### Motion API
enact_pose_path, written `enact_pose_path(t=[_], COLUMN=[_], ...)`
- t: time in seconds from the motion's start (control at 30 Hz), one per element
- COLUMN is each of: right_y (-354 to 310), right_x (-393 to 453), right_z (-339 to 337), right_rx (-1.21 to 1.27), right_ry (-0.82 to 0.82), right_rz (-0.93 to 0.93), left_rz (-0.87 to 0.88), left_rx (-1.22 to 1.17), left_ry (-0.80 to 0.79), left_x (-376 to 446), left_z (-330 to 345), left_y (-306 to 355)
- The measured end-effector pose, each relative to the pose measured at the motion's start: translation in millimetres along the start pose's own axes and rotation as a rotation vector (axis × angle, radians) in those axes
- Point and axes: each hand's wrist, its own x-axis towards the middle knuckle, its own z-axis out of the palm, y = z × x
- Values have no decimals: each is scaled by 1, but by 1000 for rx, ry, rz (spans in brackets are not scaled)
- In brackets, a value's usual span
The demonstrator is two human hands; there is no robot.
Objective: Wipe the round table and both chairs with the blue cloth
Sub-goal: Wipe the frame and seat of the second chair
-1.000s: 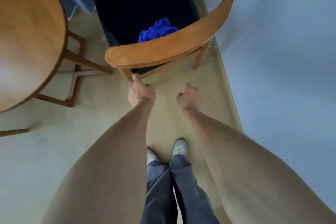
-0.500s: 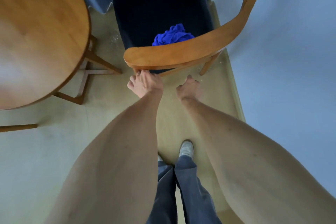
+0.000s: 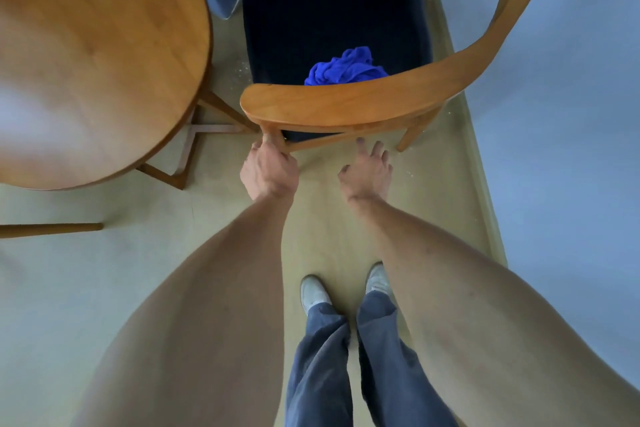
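The left hand (image 3: pixel 268 168) grips the rear post of a wooden chair (image 3: pixel 332 104). The right hand (image 3: pixel 367 173) hovers alongside, fingers spread, holding nothing. The blue cloth (image 3: pixel 344 68) lies crumpled at the seat's back edge. The round table (image 3: pixel 93 55) stands left.

I see a pale wooden floor (image 3: pixel 332 239) carrying a round wooden table (image 3: pixel 90 55) at the left on its angled legs. Just beside it stands a wooden chair (image 3: pixel 346 104) with a dark seat, and a crumpled blue cloth (image 3: pixel 346 68) lies on that seat near the backrest. My two shoes (image 3: pixel 315 291) stand on the floor below.
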Motion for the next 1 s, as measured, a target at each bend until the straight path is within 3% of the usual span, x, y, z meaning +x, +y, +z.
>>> enact_pose_path(t=[0.13,0.23,0.4,0.47,0.6,0.73,0.87,1.0], right_y=[-17,-35,-50,-46,-45,-38,-26,-11], right_x=[23,62,121,129,141,137,128,106], right_z=[-2,2,43,47,40,38,45,46], right_rx=[-74,-39,174,235,52,-12,14,200], right_ry=[246,360,256,309,573,542,588,551], right_rz=[-207,-310,-281,-241,-267,-329,-403,-381], left_rz=[-224,-234,-304,-292,-256,-186,-151,-160], left_rx=[-23,-35,-136,-191,-283,-334,-337,-329], left_ry=[-198,-289,-92,-19,168,322,397,332], left_x=[-15,-12,26,42,68,71,59,26], left_z=[33,73,139,163,193,191,187,190], left_y=[-15,-19,-17,-20,-25,-32,-28,-9])
